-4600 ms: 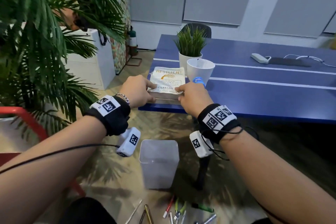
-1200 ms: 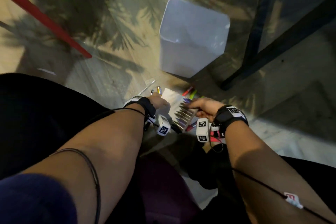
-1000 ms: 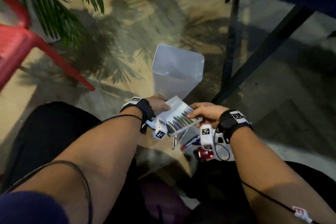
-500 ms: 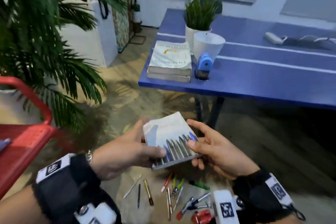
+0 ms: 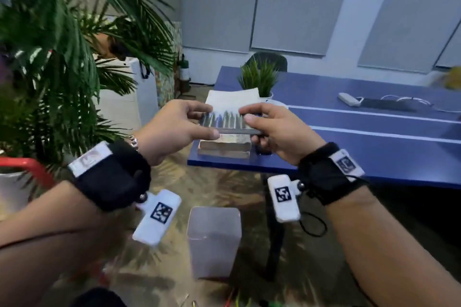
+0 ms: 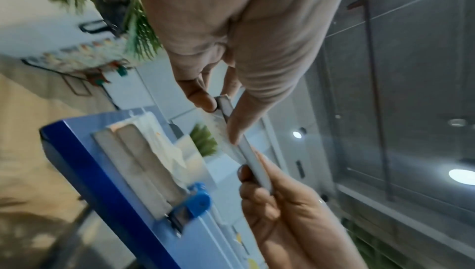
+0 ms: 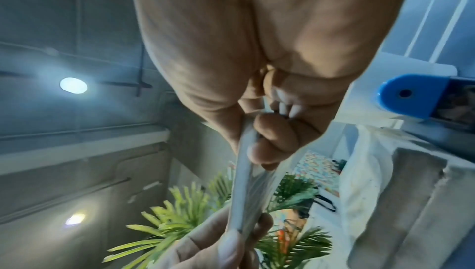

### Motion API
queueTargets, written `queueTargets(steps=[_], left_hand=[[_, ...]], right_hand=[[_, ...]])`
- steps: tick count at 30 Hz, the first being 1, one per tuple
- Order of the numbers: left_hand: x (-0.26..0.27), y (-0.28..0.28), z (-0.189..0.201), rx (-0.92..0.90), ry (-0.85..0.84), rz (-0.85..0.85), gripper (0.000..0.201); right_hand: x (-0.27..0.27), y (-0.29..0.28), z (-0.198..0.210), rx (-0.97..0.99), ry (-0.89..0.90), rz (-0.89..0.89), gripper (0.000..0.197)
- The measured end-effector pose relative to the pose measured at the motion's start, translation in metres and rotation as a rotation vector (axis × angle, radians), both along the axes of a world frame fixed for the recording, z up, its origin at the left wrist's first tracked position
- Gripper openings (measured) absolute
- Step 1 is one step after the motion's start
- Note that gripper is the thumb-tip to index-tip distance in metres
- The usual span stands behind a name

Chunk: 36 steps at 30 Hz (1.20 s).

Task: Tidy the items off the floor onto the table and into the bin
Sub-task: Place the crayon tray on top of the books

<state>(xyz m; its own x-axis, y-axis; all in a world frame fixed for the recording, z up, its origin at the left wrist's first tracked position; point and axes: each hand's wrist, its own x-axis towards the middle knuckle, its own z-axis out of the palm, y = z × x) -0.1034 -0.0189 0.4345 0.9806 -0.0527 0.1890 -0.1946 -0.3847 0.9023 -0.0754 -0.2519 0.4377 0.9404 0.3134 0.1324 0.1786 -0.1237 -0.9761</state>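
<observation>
Both forearms reach forward at chest height. The left hand (image 5: 174, 129) and right hand (image 5: 277, 127) each pinch opposite ends of one thin book (image 5: 225, 121), thumbs on top, fingers underneath.

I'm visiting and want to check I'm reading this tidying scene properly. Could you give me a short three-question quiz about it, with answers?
1. True or false: the thin book is held by both the left hand and the right hand.
2. Where is the thin book right now? A) lying on the floor B) held above the stacked books on the blue table C) inside the clear bin
3. Fill in: beside the stacked books, on the table, lies a blue ____.

Key: 1 true; 2 B; 3 stapler.
</observation>
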Motion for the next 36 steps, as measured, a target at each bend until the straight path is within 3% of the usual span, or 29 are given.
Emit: queueTargets(steps=[3, 7, 10, 12, 15, 22, 30, 36], left_hand=[[0.049, 0.000, -0.018, 0.053, 0.043, 0.049, 0.062], [0.077, 0.000, -0.045, 0.206, 0.045, 0.141, 0.052], [0.073, 0.003, -0.061, 0.344, -0.033, 0.214, 0.044], [0.063, 0.005, -0.068, 0.415, -0.093, 0.242, 0.038], [0.054, 0.002, -0.071, 0.488, -0.147, 0.259, 0.036], [0.073, 0.001, -0.062, 0.503, -0.143, 0.301, 0.021], [0.079, 0.000, -0.068, 0.502, -0.144, 0.325, 0.019], [0.073, -0.009, -0.068, 0.637, -0.194, 0.340, 0.018]], right_hand=[[0.045, 0.017, -0.006, -0.127, 0.052, -0.049, 0.027], [0.065, 0.025, -0.020, -0.323, 0.072, -0.065, 0.023], [0.050, 0.018, -0.020, -0.757, -0.158, -0.121, 0.029], [0.031, 0.015, -0.025, -0.909, -0.308, -0.211, 0.034], [0.017, 0.018, -0.039, -0.954, -0.419, -0.240, 0.036], [0.029, 0.022, -0.039, -0.988, -0.403, -0.254, 0.029], [0.044, 0.028, -0.054, -1.055, -0.425, -0.293, 0.028], [0.044, 0.028, -0.064, -1.071, -0.493, -0.335, 0.023]])
